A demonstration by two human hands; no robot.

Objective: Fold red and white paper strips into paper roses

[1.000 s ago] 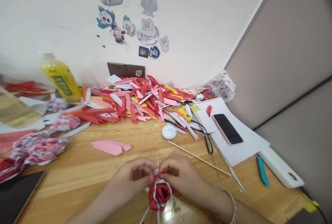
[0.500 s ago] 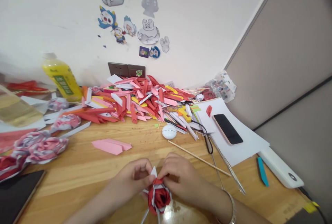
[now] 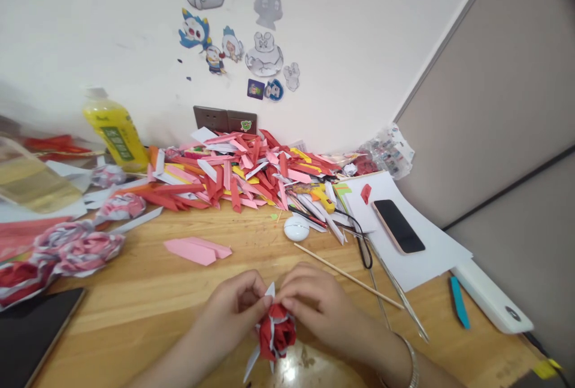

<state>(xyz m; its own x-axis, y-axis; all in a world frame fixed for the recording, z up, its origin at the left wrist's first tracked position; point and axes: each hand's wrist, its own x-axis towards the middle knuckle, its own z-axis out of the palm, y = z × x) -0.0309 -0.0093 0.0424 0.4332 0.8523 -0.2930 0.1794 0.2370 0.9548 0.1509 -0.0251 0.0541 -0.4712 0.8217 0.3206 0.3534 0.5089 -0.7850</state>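
A red-and-white folded paper flower (image 3: 278,335) hangs between my two hands, low in the middle of the view. Its white paper strips stick out at the top and toward the lower left. My left hand (image 3: 240,304) pinches the flower's upper left edge, beside the upright white tip. At the upper right edge, the fingers of my right hand (image 3: 309,298) are closed on the red paper. The back of the flower and some fingertips are hidden. On the table beyond my left hand lie pink folded paper strips (image 3: 197,250).
A heap of folded strips (image 3: 242,175) runs along the wall. Finished paper flowers (image 3: 76,247), a yellow bottle (image 3: 117,136) and a dark tablet (image 3: 36,334) are at left. A wooden stick (image 3: 345,274), glue gun (image 3: 324,198), phone (image 3: 398,226) and teal piece (image 3: 459,302) lie right.
The flower has turned slightly in my hands, and its lower white strips have shifted. Both hands stay at its upper edge. The whole view has drifted a little.
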